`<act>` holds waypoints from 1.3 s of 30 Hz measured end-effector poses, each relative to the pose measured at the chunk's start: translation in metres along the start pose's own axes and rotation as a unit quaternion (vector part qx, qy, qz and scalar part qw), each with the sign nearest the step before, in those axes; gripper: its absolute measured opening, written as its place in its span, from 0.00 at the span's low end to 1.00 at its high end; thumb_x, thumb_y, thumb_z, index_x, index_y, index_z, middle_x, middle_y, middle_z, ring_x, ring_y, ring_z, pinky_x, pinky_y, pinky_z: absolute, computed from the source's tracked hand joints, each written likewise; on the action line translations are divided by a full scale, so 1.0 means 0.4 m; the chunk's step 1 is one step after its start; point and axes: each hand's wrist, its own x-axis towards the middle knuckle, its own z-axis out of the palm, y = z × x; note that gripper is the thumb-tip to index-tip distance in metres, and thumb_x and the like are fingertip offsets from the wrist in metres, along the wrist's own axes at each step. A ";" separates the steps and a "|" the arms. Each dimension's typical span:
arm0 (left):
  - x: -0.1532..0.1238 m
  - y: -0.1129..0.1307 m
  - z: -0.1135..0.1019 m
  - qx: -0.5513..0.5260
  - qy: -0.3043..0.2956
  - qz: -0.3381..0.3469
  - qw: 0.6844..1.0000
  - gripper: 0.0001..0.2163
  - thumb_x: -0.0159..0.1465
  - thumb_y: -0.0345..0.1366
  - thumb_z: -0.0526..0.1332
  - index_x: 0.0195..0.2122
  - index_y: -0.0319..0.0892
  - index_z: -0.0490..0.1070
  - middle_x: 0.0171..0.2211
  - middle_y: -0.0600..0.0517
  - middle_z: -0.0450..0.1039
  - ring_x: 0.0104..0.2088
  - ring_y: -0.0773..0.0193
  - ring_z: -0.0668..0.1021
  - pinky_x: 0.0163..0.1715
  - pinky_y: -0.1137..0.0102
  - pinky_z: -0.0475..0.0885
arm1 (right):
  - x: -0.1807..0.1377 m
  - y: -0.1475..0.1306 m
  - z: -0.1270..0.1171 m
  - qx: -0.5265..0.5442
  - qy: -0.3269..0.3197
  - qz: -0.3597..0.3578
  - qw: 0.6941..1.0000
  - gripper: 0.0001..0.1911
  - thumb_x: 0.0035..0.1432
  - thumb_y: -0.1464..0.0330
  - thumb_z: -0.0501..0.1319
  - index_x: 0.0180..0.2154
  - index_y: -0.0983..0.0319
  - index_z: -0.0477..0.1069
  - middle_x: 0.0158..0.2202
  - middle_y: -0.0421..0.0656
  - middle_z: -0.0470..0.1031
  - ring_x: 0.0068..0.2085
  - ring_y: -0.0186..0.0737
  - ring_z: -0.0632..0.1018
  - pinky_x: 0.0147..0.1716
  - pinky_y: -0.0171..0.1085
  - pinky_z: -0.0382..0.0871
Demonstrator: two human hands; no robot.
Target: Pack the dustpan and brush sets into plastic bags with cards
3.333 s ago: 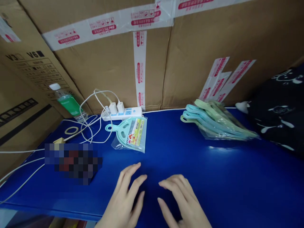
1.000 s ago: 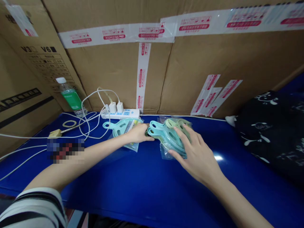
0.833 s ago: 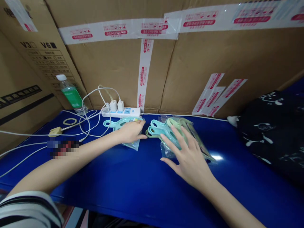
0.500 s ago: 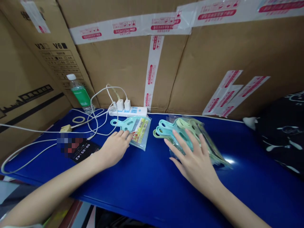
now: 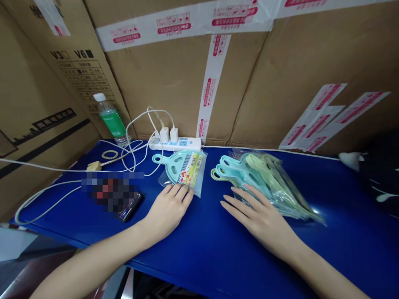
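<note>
A light-blue mini dustpan with a brush (image 5: 175, 164) lies in a clear bag with a yellow label, on the left of the blue table. My left hand (image 5: 171, 207) rests at the bag's near edge, its fingers slightly bent and side by side, lifting nothing. To the right, several bagged dustpans (image 5: 249, 170), blue and pale green, overlap in a pile with their handles pointing left. My right hand (image 5: 262, 220) lies at the pile's near side, fingers stretched out and spread, with the fingertips over or against the plastic; exact contact is unclear.
A white power strip (image 5: 183, 143) with plugs and looping cables stands against the cardboard wall (image 5: 162, 74). Left of it are a bottle with a green label (image 5: 114, 124), a beaded bracelet (image 5: 110, 155) and a phone (image 5: 131, 206). A dark patterned cloth item (image 5: 380, 174) sits far right.
My left hand has drawn back from on top of the single bagged dustpan to its near edge. My right hand has slid off the pile's middle toward its near side. The view has shifted slightly.
</note>
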 end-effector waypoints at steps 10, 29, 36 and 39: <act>-0.008 0.005 -0.010 -0.047 0.024 0.063 0.997 0.07 0.64 0.26 0.56 0.41 0.38 0.71 0.41 0.47 0.75 0.39 0.59 0.76 0.38 0.66 0.70 | 0.035 -0.007 -0.041 0.065 0.052 -0.019 0.996 0.23 0.67 0.79 0.45 0.31 0.60 0.75 0.27 0.38 0.79 0.36 0.36 0.79 0.49 0.42 0.72; -0.013 0.007 0.005 -0.071 0.034 0.093 0.993 0.12 0.65 0.39 0.61 0.26 0.42 0.64 0.21 0.57 0.70 0.21 0.64 0.73 0.22 0.68 0.63 | 0.034 -0.043 -0.017 0.128 0.017 -0.028 0.991 0.24 0.70 0.73 0.46 0.22 0.62 0.67 0.18 0.37 0.65 0.21 0.34 0.66 0.23 0.36 0.57; -0.007 -0.005 0.002 -0.048 0.051 0.081 0.994 0.06 0.66 0.26 0.55 0.32 0.41 0.66 0.26 0.55 0.72 0.23 0.64 0.74 0.23 0.69 0.65 | 0.027 -0.034 -0.023 0.095 0.008 -0.055 0.994 0.25 0.68 0.79 0.39 0.35 0.66 0.75 0.23 0.41 0.73 0.26 0.35 0.73 0.32 0.37 0.68; -0.005 -0.011 -0.002 -0.040 0.103 0.070 0.991 0.06 0.66 0.25 0.53 0.36 0.40 0.68 0.30 0.53 0.73 0.29 0.62 0.76 0.27 0.69 0.68 | 0.026 -0.025 -0.016 0.051 0.012 -0.074 0.996 0.24 0.66 0.81 0.40 0.40 0.66 0.75 0.29 0.43 0.78 0.33 0.40 0.77 0.42 0.42 0.71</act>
